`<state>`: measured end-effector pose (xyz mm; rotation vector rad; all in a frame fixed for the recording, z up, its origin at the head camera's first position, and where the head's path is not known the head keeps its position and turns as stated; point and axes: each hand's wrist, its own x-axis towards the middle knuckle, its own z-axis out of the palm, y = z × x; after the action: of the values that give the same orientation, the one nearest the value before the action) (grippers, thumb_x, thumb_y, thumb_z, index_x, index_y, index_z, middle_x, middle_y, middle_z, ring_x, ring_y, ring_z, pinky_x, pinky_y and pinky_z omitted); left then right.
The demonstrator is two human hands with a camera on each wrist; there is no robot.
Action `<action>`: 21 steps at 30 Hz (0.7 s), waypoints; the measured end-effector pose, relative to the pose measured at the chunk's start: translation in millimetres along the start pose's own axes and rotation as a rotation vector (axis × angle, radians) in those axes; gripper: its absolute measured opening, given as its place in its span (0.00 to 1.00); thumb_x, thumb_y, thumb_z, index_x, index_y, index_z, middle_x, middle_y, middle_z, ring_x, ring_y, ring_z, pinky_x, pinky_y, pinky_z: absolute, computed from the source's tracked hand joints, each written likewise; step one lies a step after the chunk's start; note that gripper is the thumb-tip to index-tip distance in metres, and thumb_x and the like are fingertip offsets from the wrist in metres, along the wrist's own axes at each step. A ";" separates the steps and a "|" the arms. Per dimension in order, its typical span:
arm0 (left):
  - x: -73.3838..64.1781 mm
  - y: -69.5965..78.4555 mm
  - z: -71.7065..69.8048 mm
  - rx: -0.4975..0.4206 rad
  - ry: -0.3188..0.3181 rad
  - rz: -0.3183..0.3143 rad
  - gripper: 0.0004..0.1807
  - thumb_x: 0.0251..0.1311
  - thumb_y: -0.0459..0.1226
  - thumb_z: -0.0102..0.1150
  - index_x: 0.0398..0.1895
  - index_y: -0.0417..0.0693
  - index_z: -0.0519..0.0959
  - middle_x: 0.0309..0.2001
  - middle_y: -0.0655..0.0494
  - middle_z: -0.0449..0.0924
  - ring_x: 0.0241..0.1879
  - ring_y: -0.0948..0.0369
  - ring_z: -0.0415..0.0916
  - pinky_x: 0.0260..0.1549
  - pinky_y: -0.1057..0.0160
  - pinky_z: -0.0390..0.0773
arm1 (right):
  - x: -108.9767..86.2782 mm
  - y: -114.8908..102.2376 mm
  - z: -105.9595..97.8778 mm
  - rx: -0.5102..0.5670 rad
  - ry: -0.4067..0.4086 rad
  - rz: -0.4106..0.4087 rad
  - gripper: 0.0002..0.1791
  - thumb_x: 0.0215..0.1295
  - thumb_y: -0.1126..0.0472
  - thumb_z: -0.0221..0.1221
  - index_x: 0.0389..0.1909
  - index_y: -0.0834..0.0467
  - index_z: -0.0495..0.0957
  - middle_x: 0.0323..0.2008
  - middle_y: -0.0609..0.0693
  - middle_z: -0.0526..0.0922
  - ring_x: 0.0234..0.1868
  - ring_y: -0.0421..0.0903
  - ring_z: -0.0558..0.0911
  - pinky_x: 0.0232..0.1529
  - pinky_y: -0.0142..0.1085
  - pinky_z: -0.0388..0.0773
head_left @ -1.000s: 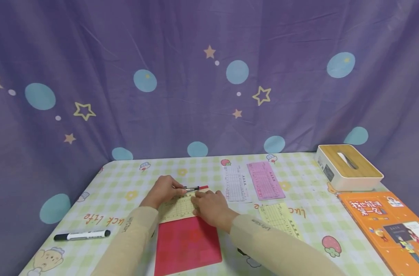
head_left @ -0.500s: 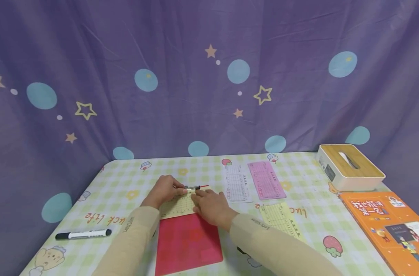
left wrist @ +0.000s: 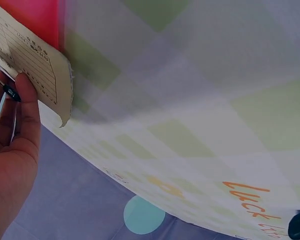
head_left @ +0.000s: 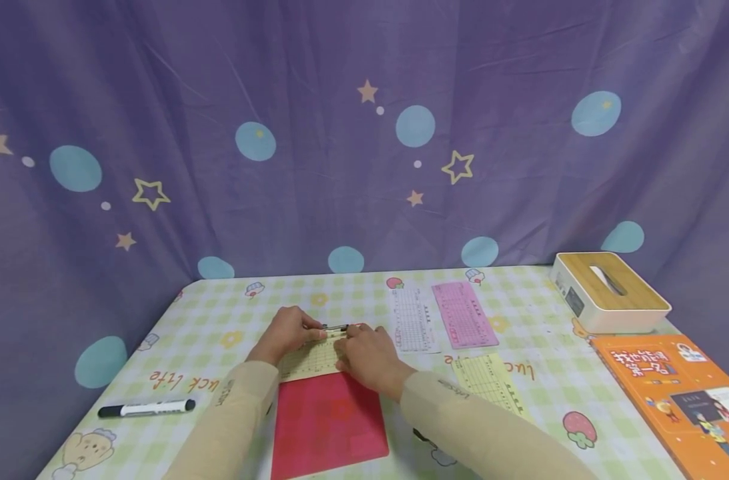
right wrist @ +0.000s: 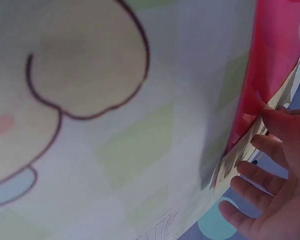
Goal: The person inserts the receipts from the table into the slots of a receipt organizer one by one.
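Note:
A red folder (head_left: 328, 430) lies on the table with a yellow printed slip (head_left: 310, 361) across its far end. At that end is a thin metal clip (head_left: 335, 327). My left hand (head_left: 285, 331) pinches the clip's left end between thumb and fingers; in the left wrist view the clip's black tip (left wrist: 12, 93) shows beside the thumb. My right hand (head_left: 370, 357) rests over the slip's right side, its fingertips at the clip's right end. The right wrist view shows this hand (right wrist: 275, 175) with fingers spread and loosely extended. Part of the clip is hidden under it.
To the right lie a white slip (head_left: 413, 320), a pink slip (head_left: 465, 315) and another yellow slip (head_left: 490, 381). A tissue box (head_left: 610, 293) and an orange book (head_left: 670, 400) stand farther right. At left lies a marker (head_left: 147, 408). A dark item (head_left: 423, 437) pokes out beneath the right sleeve.
My right fingers have moved slightly up onto the clip's right part, covering its black piece. The clip's red-tipped piece has swung down and is now mostly hidden. My left hand keeps its hold.

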<state>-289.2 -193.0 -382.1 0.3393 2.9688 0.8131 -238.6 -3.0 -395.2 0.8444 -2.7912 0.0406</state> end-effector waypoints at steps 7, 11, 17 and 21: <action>0.3 -0.1 -0.1 0.007 -0.007 0.007 0.11 0.61 0.37 0.71 0.42 0.38 0.90 0.43 0.43 0.88 0.46 0.46 0.83 0.44 0.51 0.84 | -2.5 1.8 -0.5 -0.007 -0.014 0.010 0.12 0.69 0.43 0.63 0.48 0.41 0.84 0.38 0.47 0.78 0.42 0.44 0.79 0.38 0.40 0.78; -0.8 0.1 0.9 0.002 0.006 0.003 0.11 0.61 0.37 0.71 0.42 0.38 0.90 0.43 0.43 0.88 0.47 0.45 0.83 0.46 0.49 0.83 | -4.4 2.1 -1.3 0.009 -0.037 0.012 0.14 0.72 0.43 0.61 0.52 0.41 0.83 0.41 0.47 0.78 0.45 0.45 0.79 0.40 0.41 0.78; -2.8 1.5 2.5 -0.013 0.019 -0.021 0.11 0.61 0.37 0.71 0.43 0.38 0.89 0.44 0.43 0.88 0.49 0.44 0.83 0.49 0.48 0.82 | -7.9 2.8 -2.9 0.018 -0.012 -0.021 0.15 0.72 0.45 0.61 0.56 0.42 0.81 0.43 0.47 0.78 0.46 0.44 0.80 0.41 0.40 0.78; -4.1 2.2 3.2 -0.026 0.025 -0.019 0.12 0.61 0.36 0.71 0.44 0.37 0.89 0.45 0.43 0.88 0.49 0.44 0.83 0.49 0.48 0.82 | -9.8 3.7 -0.9 0.020 0.069 -0.103 0.11 0.70 0.49 0.64 0.51 0.43 0.84 0.41 0.45 0.79 0.45 0.42 0.80 0.43 0.38 0.77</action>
<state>-284.5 -190.5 -383.8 0.3008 2.9770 0.8597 -232.5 5.5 -396.4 0.9705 -2.6836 0.0788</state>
